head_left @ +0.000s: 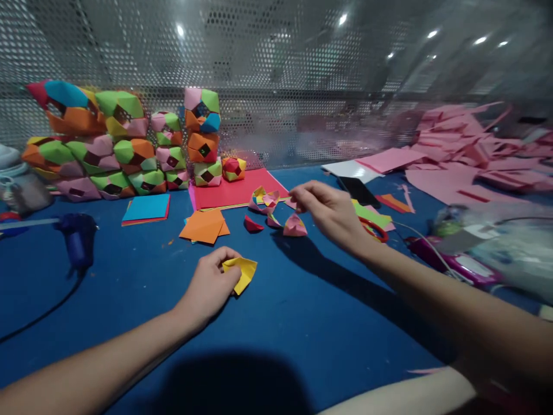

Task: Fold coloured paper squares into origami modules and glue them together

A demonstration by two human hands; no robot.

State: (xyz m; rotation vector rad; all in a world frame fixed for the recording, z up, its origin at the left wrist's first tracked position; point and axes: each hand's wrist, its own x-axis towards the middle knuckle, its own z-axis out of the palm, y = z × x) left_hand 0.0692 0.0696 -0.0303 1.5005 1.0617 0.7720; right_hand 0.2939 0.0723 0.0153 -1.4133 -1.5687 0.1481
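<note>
Low over the blue table, my left hand pinches a yellow folded paper between thumb and fingers. My right hand is farther forward, its fingertips closed together above a small group of folded pieces. A bit of pink shows by those fingertips, but I cannot make out whether they grip it. Beneath and beside them are a pink folded unit, a red folded piece and a partly joined multicoloured paper form. Left of these lies a stack of orange paper squares.
Several paper balls are stacked at the back left, before a perforated metal screen. A blue glue gun lies left. Right are red-handled scissors, a dark phone, pink paper scraps and a purple device.
</note>
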